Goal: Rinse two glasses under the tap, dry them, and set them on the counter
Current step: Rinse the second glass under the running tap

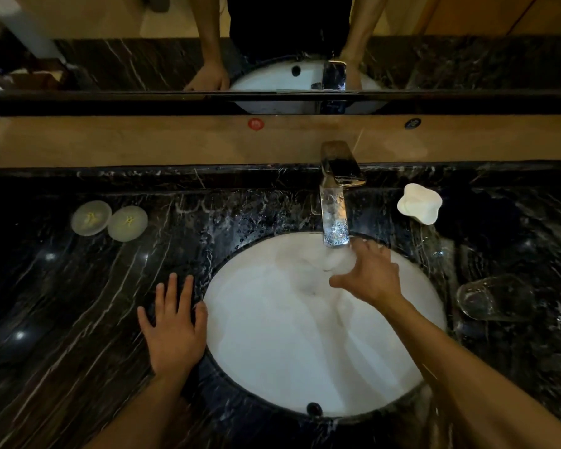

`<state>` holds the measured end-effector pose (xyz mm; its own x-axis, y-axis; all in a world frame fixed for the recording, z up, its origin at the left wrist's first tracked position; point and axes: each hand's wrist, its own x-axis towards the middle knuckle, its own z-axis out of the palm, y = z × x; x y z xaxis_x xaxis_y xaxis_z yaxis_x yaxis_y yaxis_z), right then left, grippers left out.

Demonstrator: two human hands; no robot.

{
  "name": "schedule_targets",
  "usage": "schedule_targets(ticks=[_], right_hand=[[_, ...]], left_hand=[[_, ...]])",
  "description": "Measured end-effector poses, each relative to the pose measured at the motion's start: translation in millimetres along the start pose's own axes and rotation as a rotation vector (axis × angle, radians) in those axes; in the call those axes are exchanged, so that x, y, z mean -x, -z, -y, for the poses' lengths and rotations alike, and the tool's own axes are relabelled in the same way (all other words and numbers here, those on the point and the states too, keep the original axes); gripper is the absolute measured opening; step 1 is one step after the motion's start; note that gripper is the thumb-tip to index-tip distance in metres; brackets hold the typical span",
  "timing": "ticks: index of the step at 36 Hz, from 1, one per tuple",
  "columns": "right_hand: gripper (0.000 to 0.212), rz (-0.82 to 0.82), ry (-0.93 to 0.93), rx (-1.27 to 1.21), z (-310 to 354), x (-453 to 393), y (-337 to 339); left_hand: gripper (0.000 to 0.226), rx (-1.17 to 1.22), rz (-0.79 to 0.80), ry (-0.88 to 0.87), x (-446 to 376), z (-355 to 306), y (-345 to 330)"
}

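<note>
Right hand [371, 273] grips a blurred glass [336, 262] under the tap [336, 218], over the sink [305, 351]. Left hand [174, 325] lies flat, fingers spread, on the bench [78, 303] at the sink's left rim. Second glass [496, 298] lies near the bench's right edge.

Paper lids: two round white discs [91, 218] and [127, 223], touching, far left of the basin.
Soap dish: white, lobed [419, 203], just right of the spout.
Stickers: red [256, 124] and dark [412, 123], on the tan ledge.
Mirror: [110, 43] above the ledge.
</note>
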<state>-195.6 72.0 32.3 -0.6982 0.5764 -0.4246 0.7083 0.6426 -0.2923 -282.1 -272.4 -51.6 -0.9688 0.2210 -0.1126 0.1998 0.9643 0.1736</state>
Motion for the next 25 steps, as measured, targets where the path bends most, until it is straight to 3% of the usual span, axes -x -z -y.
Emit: schedule_targets(ticks=[5, 14, 20, 23, 25], right_hand=[[0.090, 0.262, -0.077, -0.002, -13.0, -2.1, 0.9], [0.076, 0.560, -0.125, 0.173, -21.6, -5.7, 2.7], [0.079, 0.664, -0.130, 0.247, -21.6, -6.9, 6.4], [0.085, 0.647, -0.109, 0.220, -20.9, -6.1, 7.4], [0.074, 0.599, -0.089, 0.141, -18.9, -3.7, 10.2]], left_hand=[[0.060, -0.004, 0.000, -0.001, -0.1, -0.1, 0.4], [0.060, -0.008, -0.004, -0.002, -0.4, 0.7, -1.3], [0.061, -0.016, -0.009, -0.002, -0.7, 0.7, -1.3], [0.061, -0.023, -0.015, -0.008, -0.5, 0.8, -1.2], [0.061, -0.026, -0.014, -0.010, -0.3, 0.8, -1.4]])
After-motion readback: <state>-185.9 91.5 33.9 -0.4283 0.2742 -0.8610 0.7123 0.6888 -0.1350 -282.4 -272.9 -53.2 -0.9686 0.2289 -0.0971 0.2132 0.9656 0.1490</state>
